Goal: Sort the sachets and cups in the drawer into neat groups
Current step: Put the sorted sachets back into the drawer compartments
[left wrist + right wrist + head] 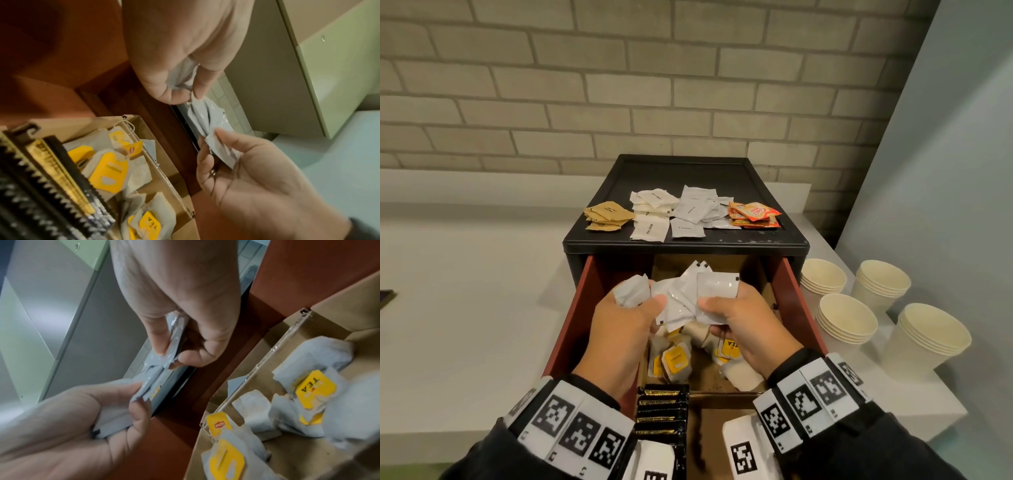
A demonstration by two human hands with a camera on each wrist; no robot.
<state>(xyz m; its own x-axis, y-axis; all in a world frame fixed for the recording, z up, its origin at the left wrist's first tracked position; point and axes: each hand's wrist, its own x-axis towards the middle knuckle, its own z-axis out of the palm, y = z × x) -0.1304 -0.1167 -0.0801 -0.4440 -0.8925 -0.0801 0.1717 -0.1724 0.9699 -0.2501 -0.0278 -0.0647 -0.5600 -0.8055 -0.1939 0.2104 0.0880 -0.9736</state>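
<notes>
A: What is nearest?
B: Black sachets (661, 411) stand in a row at the near end of the red drawer (571, 329); just beyond lie tea bags (674, 364) with yellow tags.
A: And the hands?
B: Above the drawer, the left hand (619, 329) and the right hand (743, 329) both grasp a bunch of white sachets (688, 298).
A: Farther?
B: Paper cups (847, 320) stand in stacks on the right. On the black cabinet top (681, 168) lie brown, white and orange sachet piles (681, 214).
</notes>
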